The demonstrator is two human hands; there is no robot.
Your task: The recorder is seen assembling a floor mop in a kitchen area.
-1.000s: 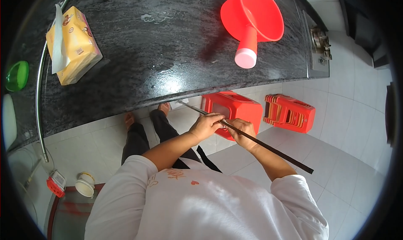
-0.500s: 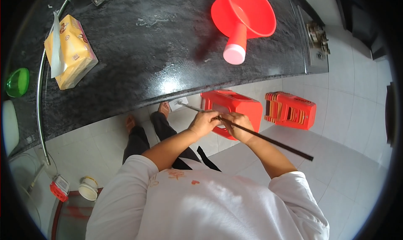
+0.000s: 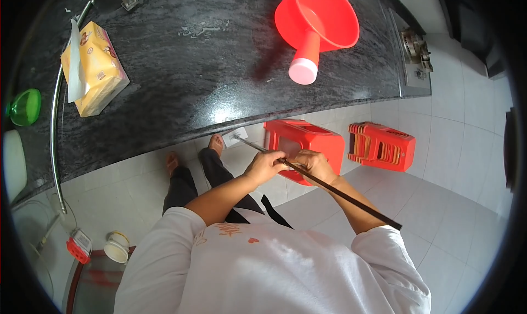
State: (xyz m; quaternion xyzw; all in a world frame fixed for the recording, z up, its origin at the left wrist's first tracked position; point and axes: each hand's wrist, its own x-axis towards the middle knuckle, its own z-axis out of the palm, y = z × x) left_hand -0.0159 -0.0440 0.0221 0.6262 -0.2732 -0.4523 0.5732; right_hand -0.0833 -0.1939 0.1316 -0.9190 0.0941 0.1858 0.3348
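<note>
A long dark pole (image 3: pixel 351 197) runs slantwise in front of me, from beside my right forearm down towards the floor. Its lower part is a thinner grey rod, ending at a small flat white piece (image 3: pixel 235 136) by my foot; I cannot tell if they are joined. My left hand (image 3: pixel 264 167) pinches the pole between thumb and fingers where the thick and thin parts meet. Right beside it, my right hand (image 3: pixel 314 164) is closed with bent fingers against the pole. What lies between the fingertips of that hand is partly hidden.
A dark counter (image 3: pixel 181 83) bears a red dipper (image 3: pixel 307 37), a yellow tissue pack (image 3: pixel 99 72) and a green container (image 3: pixel 26 107). Below its edge stand a red stool (image 3: pixel 324 149) and several stacked stools (image 3: pixel 387 146). A white bucket (image 3: pixel 116 248) sits on the left.
The pole's upper end has dipped a little towards me and to the left. My right hand has turned slightly at the pole, while my left hand keeps its pinch.
</note>
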